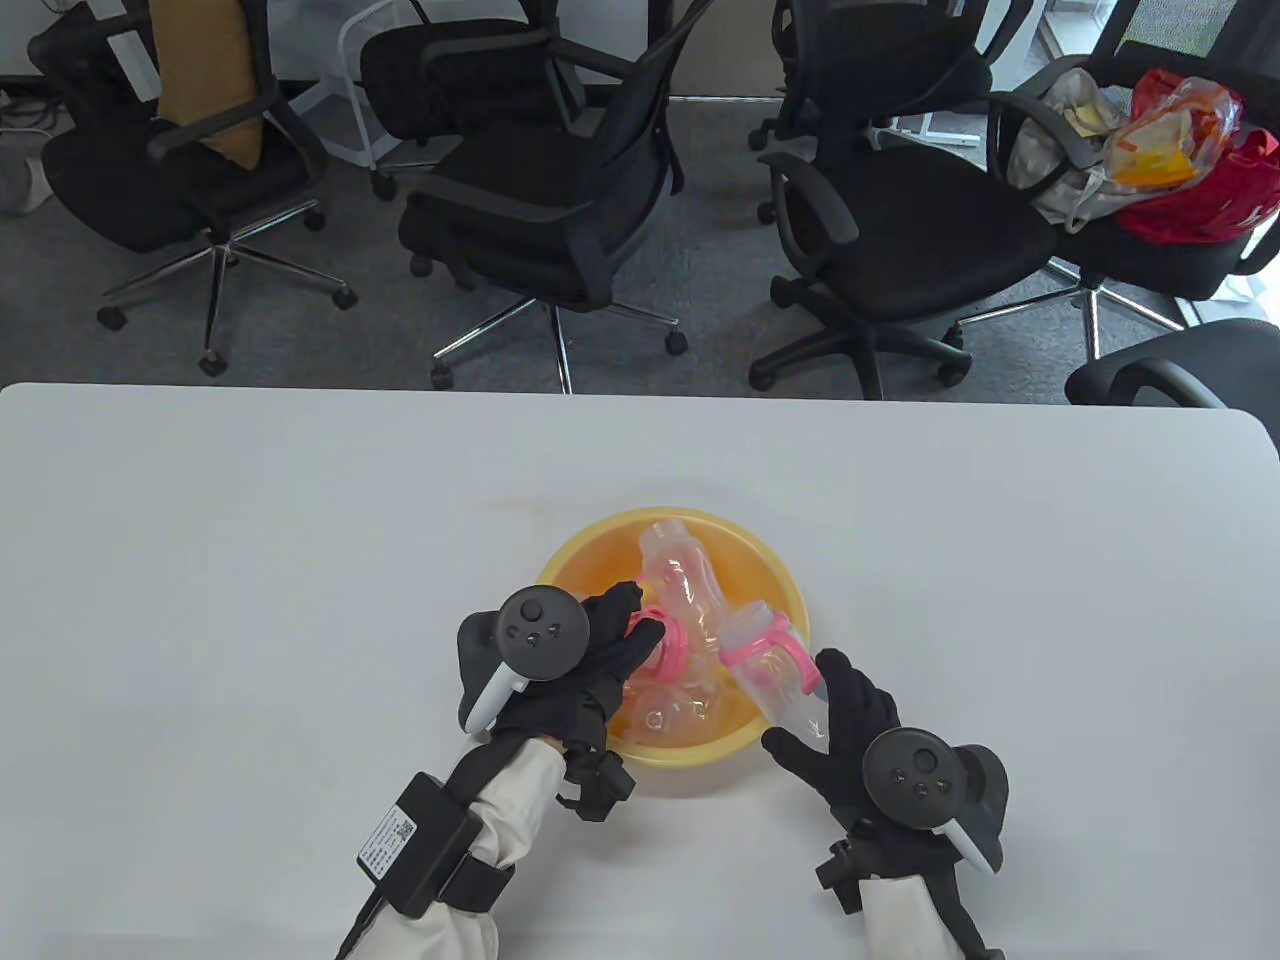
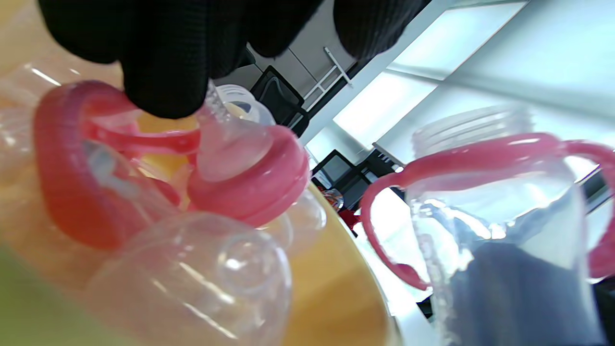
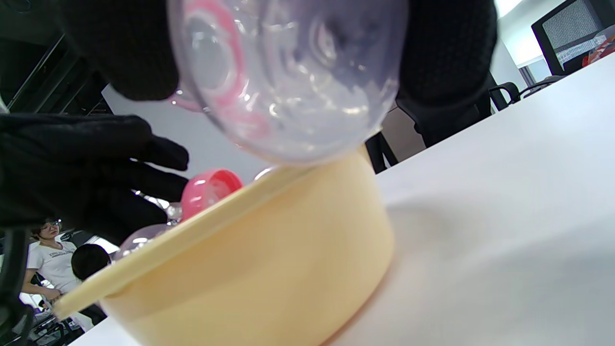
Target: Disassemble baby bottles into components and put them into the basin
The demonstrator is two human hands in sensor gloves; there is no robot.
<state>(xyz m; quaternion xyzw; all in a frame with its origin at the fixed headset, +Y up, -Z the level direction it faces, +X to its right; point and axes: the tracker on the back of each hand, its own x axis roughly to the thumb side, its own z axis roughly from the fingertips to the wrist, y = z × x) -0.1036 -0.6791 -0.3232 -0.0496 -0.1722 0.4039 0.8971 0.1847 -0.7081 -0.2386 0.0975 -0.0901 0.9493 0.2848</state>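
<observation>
My right hand [image 1: 850,715] has its grip curled round the handled bottle body [image 1: 775,675], tilting it over the yellow basin [image 1: 775,590] to drop in; my left hand [image 1: 590,660] pinches the pink nipple collar [image 2: 250,178] low inside.

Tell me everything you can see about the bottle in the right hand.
The bottle is clear plastic with a pink handle ring around its neck. Its cap and teat are off: the left wrist view shows a bare threaded neck. It tilts over the near right rim of the yellow basin, neck toward the basin, base toward the person. The right hand grips its lower body, fingers on either side. It looks empty. Whether it touches the rim cannot be told.
</observation>
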